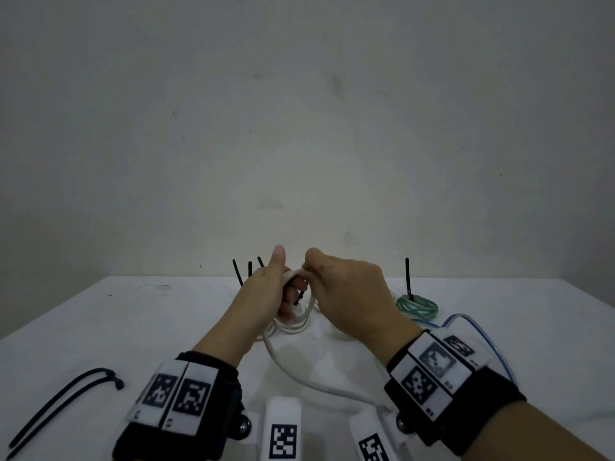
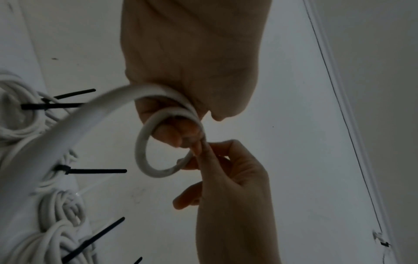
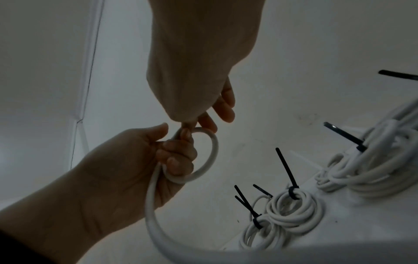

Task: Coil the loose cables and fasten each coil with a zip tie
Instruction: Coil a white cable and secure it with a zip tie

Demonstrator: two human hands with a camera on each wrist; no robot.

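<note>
White surface (image 1: pixel 100 327) is set against a pale, scuffed wall (image 1: pixel 299 111), with tied coils (image 3: pixel 291 209) lying on it. Above it, a white cable (image 1: pixel 299 377) is gripped by curled fingers of the left hand (image 1: pixel 266 294) and pinched by the right hand (image 1: pixel 352 294).

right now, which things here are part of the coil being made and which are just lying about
In use:
- white cable, its first loop held up
- left hand and right hand, both gripping that loop

Lying about:
- tied white coils on the table
- green coil, already tied
- loose blue cable
- spare black zip ties
</note>
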